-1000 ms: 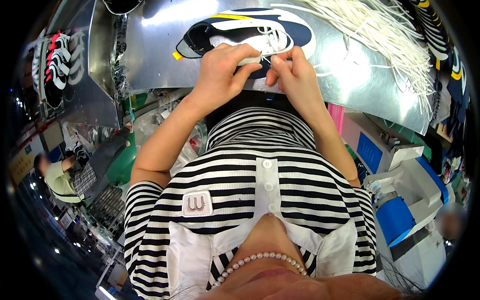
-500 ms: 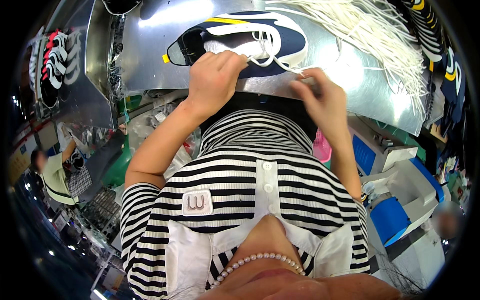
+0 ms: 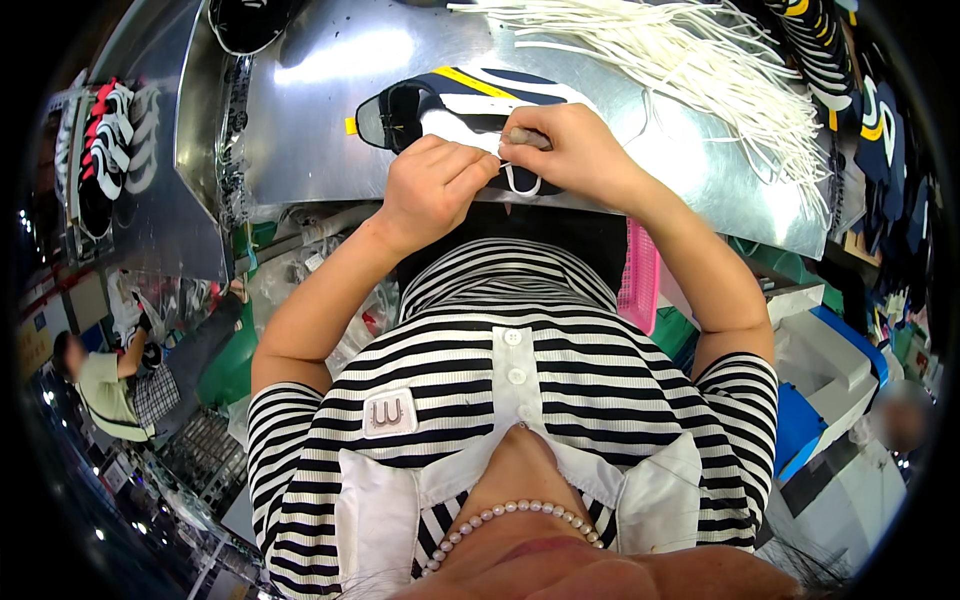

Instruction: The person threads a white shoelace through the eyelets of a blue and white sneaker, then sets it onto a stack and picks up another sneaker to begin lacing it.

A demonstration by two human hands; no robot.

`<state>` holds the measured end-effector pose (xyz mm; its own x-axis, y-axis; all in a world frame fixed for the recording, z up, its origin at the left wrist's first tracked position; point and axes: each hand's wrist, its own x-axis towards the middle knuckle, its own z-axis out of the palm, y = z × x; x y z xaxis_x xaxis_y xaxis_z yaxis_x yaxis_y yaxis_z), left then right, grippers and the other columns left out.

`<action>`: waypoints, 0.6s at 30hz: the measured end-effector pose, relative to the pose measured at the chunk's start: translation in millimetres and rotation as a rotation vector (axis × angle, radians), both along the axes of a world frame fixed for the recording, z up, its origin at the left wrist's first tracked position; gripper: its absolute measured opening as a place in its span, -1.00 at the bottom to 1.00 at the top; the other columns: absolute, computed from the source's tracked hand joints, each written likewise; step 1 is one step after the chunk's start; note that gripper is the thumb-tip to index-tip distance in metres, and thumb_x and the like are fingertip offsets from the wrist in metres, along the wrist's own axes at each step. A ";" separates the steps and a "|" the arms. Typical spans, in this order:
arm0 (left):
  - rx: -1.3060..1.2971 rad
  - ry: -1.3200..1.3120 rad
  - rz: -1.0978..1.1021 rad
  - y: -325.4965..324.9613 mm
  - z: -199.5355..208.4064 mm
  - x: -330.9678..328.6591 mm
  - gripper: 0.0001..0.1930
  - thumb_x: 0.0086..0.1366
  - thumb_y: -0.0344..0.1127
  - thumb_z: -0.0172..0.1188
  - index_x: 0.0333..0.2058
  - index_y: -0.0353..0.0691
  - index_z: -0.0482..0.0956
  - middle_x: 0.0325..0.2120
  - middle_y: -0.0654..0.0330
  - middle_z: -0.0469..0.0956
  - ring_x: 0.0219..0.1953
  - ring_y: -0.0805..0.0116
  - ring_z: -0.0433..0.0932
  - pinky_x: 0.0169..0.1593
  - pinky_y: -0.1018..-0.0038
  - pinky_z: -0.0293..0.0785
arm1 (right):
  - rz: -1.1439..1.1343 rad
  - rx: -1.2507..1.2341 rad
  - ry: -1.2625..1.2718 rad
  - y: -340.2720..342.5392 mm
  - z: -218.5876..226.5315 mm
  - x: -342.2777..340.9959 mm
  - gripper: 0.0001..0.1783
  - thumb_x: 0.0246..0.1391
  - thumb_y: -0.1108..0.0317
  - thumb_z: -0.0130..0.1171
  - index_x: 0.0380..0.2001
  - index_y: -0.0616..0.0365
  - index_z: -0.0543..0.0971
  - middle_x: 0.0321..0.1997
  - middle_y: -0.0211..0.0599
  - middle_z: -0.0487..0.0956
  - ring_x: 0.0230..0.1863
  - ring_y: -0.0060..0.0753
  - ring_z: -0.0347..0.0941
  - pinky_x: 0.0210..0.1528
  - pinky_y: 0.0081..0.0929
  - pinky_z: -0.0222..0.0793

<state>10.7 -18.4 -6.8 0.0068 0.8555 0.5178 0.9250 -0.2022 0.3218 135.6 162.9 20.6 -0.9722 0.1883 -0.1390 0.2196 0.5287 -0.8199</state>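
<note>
A navy, white and yellow shoe upper (image 3: 474,82) lies sideways on the metal table, its dark heel to the left. Over its opening, my left hand (image 3: 430,190) is closed, its thumb and fingers pinched at the upper's near edge on the white shoelace. My right hand (image 3: 572,150) is closed too, fingertips pinching the lace right beside the left fingertips. A loop of the white shoelace (image 3: 523,186) hangs below the two hands. My hands cover the lacing area and much of the toe.
A heap of loose white shoelaces (image 3: 690,80) spreads over the far right of the metal table (image 3: 320,120). Several uppers (image 3: 875,130) stand at the right edge, and more shoe parts (image 3: 110,140) at the left. A pink basket (image 3: 640,275) sits below the table edge. Another person (image 3: 110,385) is at far left.
My right hand has come left from beyond the toe to meet the left hand, and the lace is now drawn into a hanging loop. The upper sits slightly lower in view.
</note>
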 end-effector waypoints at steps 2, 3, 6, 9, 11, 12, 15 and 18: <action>-0.068 -0.088 -0.017 3.1 5.8 1.8 -0.81 0.03 -0.51 0.32 -0.34 -0.23 0.56 -0.44 0.19 0.61 -0.47 0.21 0.57 -0.37 0.40 0.42 | -0.177 -0.091 0.116 0.5 -1.2 5.1 -0.78 0.10 0.16 0.23 -0.31 0.06 0.65 -0.47 -0.26 0.63 -0.51 -0.34 0.52 -0.38 -0.42 0.38; -0.085 -0.101 -0.048 4.2 7.9 2.4 -0.82 0.03 -0.52 0.32 -0.35 -0.23 0.56 -0.45 0.19 0.61 -0.47 0.21 0.56 -0.38 0.39 0.42 | -0.361 -0.280 0.307 3.9 3.9 2.7 -0.78 0.15 0.18 0.22 -0.31 0.08 0.65 -0.50 -0.46 0.61 -0.54 -0.54 0.44 -0.42 -0.52 0.33; -0.126 -0.163 -0.105 4.0 9.8 0.6 -0.81 0.06 -0.49 0.35 -0.33 -0.23 0.56 -0.46 0.19 0.60 -0.48 0.18 0.54 -0.38 0.36 0.43 | -0.549 -0.509 0.625 63.6 36.5 7.0 -0.82 0.24 0.24 0.19 -0.25 0.07 0.68 -0.42 -0.61 0.57 -0.44 -0.69 0.39 -0.33 -0.63 0.32; -0.184 -0.230 -0.012 5.5 13.0 -2.5 -0.71 0.10 -0.43 0.38 -0.20 -0.25 0.52 -0.43 0.15 0.62 -0.42 0.11 0.59 -0.32 0.33 0.48 | -0.486 -0.568 0.352 20.6 11.4 -0.6 -0.81 0.19 0.22 0.26 -0.26 0.10 0.67 -0.36 -0.59 0.59 -0.31 -0.72 0.43 -0.21 -0.67 0.33; -0.356 -0.507 0.140 4.2 21.8 0.5 -0.41 0.23 -0.33 0.35 0.13 -0.26 0.24 -0.33 0.05 0.66 -0.22 0.09 0.68 -0.16 0.36 0.55 | -0.259 -0.471 0.263 0.4 -13.9 -0.9 -0.76 0.17 0.23 0.28 -0.26 0.21 0.61 -0.39 -0.56 0.55 -0.32 -0.73 0.40 -0.24 -0.68 0.31; -0.391 -0.626 0.220 6.9 27.9 0.2 -0.39 0.26 -0.31 0.33 0.17 -0.26 0.19 -0.33 0.06 0.66 -0.23 0.14 0.69 -0.17 0.38 0.55 | -0.297 -0.569 0.210 -3.5 -16.2 -1.6 -0.76 0.17 0.25 0.28 -0.26 0.22 0.61 -0.40 -0.55 0.55 -0.35 -0.74 0.38 -0.28 -0.69 0.30; -0.360 -0.792 0.369 19.0 25.0 0.3 -0.47 0.28 -0.16 0.31 0.12 -0.23 0.33 -0.37 0.04 0.65 -0.36 0.15 0.68 -0.30 0.36 0.53 | -0.338 -0.623 0.150 -7.7 -16.4 -9.4 -0.79 0.17 0.29 0.26 -0.27 0.23 0.61 -0.41 -0.52 0.55 -0.41 -0.75 0.35 -0.36 -0.71 0.27; -0.332 -0.633 0.520 25.6 17.7 8.1 -0.63 0.24 -0.22 0.37 -0.05 -0.22 0.52 -0.32 0.10 0.64 -0.32 0.39 0.67 -0.27 0.50 0.53 | -0.336 -0.584 0.145 -6.9 -11.5 -11.8 -0.78 0.18 0.29 0.25 -0.27 0.25 0.60 -0.46 -0.52 0.53 -0.46 -0.76 0.34 -0.40 -0.70 0.27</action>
<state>18.8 7.2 11.0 -0.6289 0.7773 0.0170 0.5021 0.3894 0.7722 123.8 156.0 9.1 -0.8908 0.4163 -0.1821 0.1607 -0.0862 -0.9832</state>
